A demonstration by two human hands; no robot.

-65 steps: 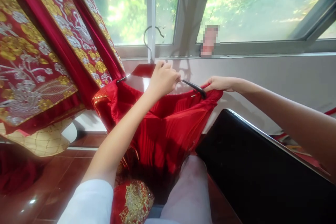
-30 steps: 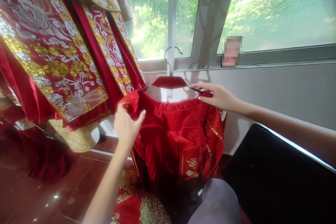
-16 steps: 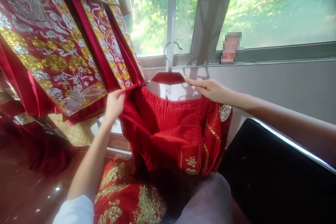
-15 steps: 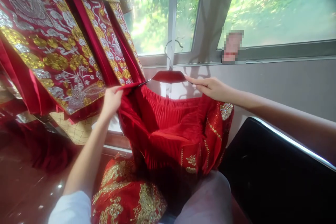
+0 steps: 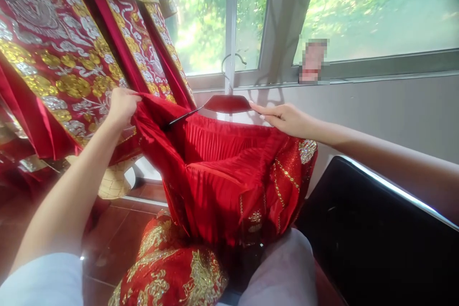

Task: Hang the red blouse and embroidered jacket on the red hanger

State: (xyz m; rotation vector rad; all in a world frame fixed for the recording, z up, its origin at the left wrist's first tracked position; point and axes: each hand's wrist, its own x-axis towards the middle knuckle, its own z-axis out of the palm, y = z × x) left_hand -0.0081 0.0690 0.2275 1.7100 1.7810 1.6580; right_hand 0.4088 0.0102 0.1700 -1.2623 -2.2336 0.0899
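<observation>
A red skirt-like garment (image 5: 218,181) with a pleated lining and gold beading hangs in front of me, its waist opening facing up. My left hand (image 5: 124,105) is closed on the left edge of that opening and stretches it out to the left. The clothes hanger (image 5: 227,103) has a dark red middle, a metal hook and a thin dark left arm that reaches inside the opening. At the hanger's right end, my right hand (image 5: 285,117) is closed with fingertips on it. The hanger's right arm is hidden by hand and cloth.
Embroidered red, gold and silver robes (image 5: 79,57) hang at the left. A black panel with a shiny edge (image 5: 366,229) stands at the right. More gold-embroidered red cloth (image 5: 172,267) lies low near my knee (image 5: 287,267). Windows (image 5: 387,9) are behind; a blurred-out patch (image 5: 313,61) covers something on the sill.
My left hand has pulled the garment's edge farther left and up, widening the opening and baring more of the hanger's left arm. My right hand stays on the hanger.
</observation>
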